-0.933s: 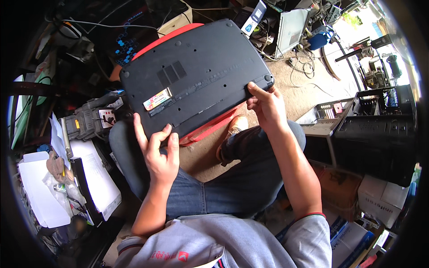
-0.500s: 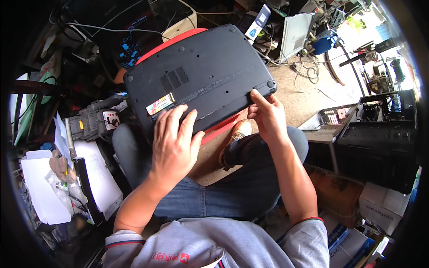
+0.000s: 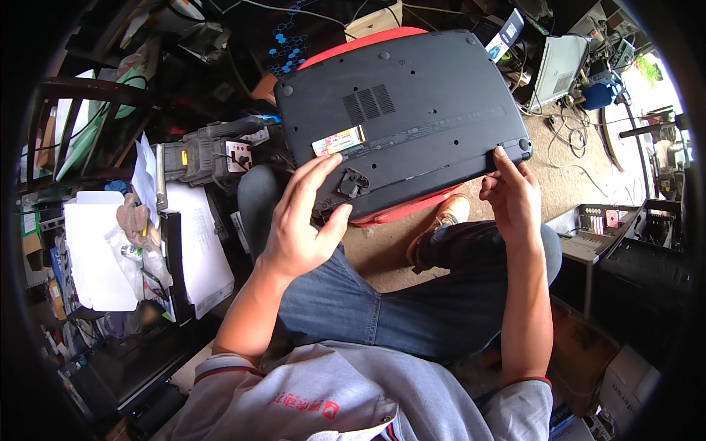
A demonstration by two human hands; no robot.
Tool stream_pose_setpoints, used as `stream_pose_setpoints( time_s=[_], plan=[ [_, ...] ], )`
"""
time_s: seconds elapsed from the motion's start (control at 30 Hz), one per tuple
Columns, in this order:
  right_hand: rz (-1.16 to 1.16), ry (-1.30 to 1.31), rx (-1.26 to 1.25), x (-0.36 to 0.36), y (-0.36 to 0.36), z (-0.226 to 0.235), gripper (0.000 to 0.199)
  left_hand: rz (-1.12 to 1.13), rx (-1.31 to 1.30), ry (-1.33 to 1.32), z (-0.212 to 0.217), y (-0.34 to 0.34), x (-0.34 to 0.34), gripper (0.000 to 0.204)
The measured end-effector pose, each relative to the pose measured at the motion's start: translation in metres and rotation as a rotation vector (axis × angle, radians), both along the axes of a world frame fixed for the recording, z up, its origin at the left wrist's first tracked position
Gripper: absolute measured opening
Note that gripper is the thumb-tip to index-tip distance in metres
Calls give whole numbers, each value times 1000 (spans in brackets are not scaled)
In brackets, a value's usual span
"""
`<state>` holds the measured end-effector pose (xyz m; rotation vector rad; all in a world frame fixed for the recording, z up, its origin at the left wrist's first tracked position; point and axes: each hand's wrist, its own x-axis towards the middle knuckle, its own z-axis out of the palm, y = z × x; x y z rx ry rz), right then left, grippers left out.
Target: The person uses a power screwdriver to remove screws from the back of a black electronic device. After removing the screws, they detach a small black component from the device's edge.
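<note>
A black laptop (image 3: pixel 419 103) lies underside up on a red stool (image 3: pixel 412 212), of which only the edges show. A colourful sticker (image 3: pixel 339 140) is on its casing, beside vent slots (image 3: pixel 369 103). My left hand (image 3: pixel 298 220) is at the near left corner, fingers stretched and thumb apart, framing a small, dark, irregular patch (image 3: pixel 354 184); whether that is a loose piece or an opening, I cannot tell. At the near right corner, my right hand (image 3: pixel 515 195) grips the laptop, thumb on top and the other fingers curled below the edge.
A grey tool case (image 3: pixel 198 158) and a white box (image 3: pixel 99 250) with papers stand at the left. To the right are an open black computer case (image 3: pixel 647 257), an open silver laptop (image 3: pixel 559 70) and loose cables (image 3: pixel 570 140) on the floor. My knees flank the stool.
The whole view has shifted, so everything appears further right. My left hand's fingers have drawn back from the casing, uncovering the dark patch. My right hand keeps its corner.
</note>
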<state>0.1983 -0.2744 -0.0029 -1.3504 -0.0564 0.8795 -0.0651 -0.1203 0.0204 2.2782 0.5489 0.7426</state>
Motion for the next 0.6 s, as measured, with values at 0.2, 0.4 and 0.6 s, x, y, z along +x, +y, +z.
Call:
stream_pose_setpoints(
  time_s=[0.2,0.4,0.6],
  plan=[
    [-14,-49,-21,1,-2,0,24,-37,109,82,3,6,9,55],
    [12,-66,-75,4,-3,2,25,158,-83,-38,-4,14,11,22],
    [-89,-103,-93,10,-10,1,30,19,-547,19,12,39,33,27]
  ],
)
